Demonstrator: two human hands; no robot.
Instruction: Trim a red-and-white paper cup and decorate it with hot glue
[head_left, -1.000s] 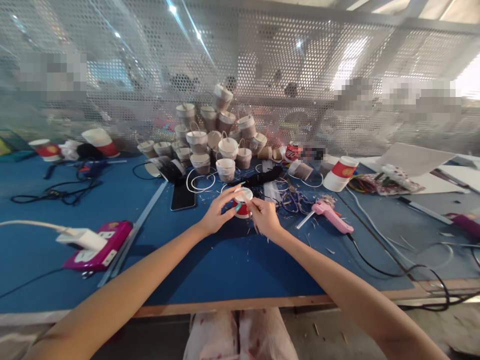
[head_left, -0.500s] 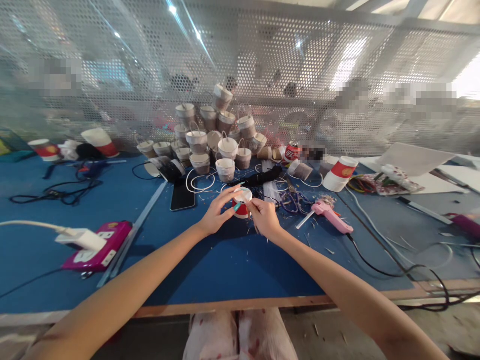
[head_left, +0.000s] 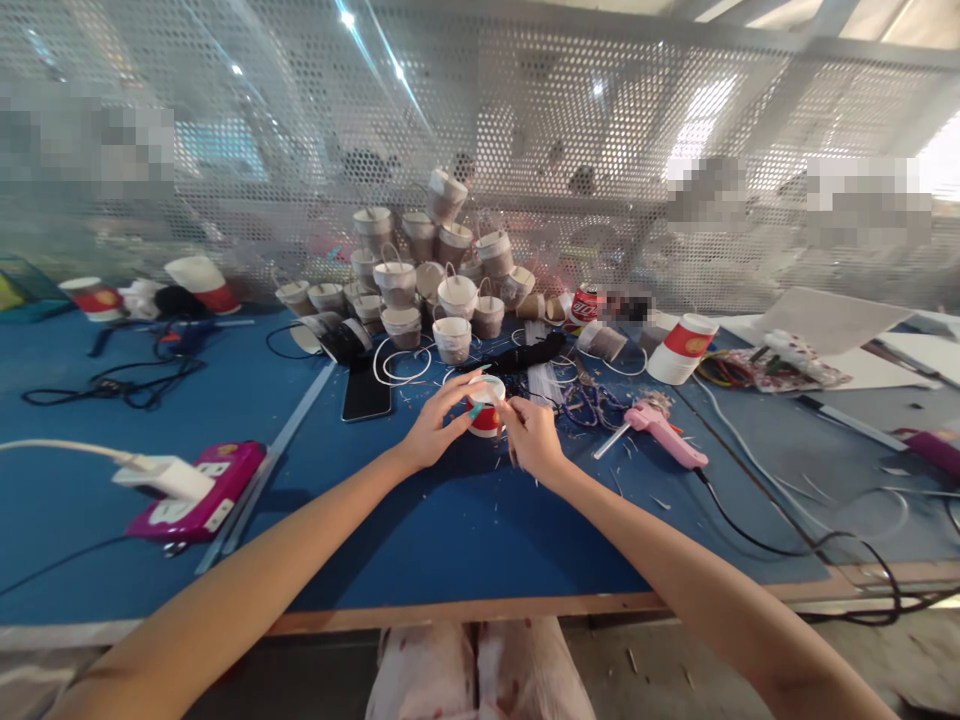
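A small red and white paper cup [head_left: 489,420] stands on the blue table in front of me. My left hand [head_left: 441,422] closes around its left side, the fingers behind the rim and the thumb across the front. My right hand [head_left: 534,436] is pinched at the cup's right side, fingertips touching it near the rim. Something thin and greyish shows below those fingers, but what they grip is too small to make out. Behind the cup lies a black bundle [head_left: 529,352] with white cord around it.
Small handled buckets [head_left: 457,298] are piled at the back, beside a soda can [head_left: 585,303]. A phone [head_left: 367,388] lies to the left, near a magenta power strip [head_left: 234,490]. On the right are a pink glue gun [head_left: 666,435], scissors [head_left: 589,400] and a larger cup [head_left: 681,350].
My right hand has shifted very slightly at the cup's right side, and more of the cup's red front shows. My left hand keeps its hold.
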